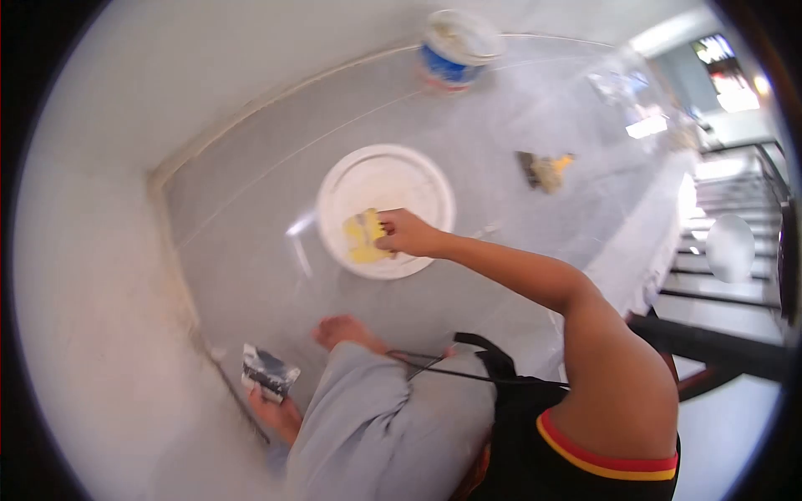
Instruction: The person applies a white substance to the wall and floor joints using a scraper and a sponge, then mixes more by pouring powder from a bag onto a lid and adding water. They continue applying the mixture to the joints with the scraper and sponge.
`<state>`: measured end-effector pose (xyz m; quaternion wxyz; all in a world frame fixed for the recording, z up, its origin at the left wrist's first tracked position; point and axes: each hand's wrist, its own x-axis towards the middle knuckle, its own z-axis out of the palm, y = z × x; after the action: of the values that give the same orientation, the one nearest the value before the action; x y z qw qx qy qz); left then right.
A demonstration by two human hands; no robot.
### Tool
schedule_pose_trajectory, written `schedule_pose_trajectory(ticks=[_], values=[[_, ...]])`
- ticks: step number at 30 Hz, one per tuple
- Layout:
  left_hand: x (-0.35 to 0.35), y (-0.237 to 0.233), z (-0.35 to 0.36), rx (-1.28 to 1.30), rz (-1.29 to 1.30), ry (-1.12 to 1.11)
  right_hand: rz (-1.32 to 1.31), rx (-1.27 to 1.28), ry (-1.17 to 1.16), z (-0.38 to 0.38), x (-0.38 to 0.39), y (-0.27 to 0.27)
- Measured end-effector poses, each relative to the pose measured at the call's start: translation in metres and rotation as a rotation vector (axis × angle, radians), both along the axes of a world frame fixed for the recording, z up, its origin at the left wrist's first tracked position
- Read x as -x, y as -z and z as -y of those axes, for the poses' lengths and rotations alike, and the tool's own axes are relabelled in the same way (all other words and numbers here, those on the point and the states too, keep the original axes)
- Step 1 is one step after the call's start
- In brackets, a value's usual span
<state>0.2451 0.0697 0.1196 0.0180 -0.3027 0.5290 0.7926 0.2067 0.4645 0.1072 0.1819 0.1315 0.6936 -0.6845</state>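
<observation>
My right hand (405, 232) pinches a flat yellow scraper (364, 237) with a greyish smear across it. The scraper is over the lower left of a round white lid (386, 163), overlapping it in this view. The lid lies flat on the grey floor. At the lower left, my left hand (274, 411) is closed around the lower edge of a flat dark scraper (267, 372) smeared with white, close to the wall. My bare foot (344, 331) rests between the two hands.
A white and blue bucket (455, 58) stands by the far wall. A putty knife with a yellow handle (546, 170) lies on the grey tiled floor (259, 209). White walls (92, 250) meet at the left corner; black railings (727, 292) run along the right.
</observation>
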Motion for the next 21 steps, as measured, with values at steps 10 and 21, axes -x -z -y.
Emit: schedule_pose_trajectory(ticks=[10, 21], values=[[-0.025, -0.028, -0.040, 0.040, -0.233, -0.416, -0.696, -0.474, -0.525, 0.141, 0.120, 0.048], [-0.063, 0.036, 0.029, -0.221, -0.265, -0.662, -0.923, -1.185, -0.741, 0.352, 0.114, 0.124]])
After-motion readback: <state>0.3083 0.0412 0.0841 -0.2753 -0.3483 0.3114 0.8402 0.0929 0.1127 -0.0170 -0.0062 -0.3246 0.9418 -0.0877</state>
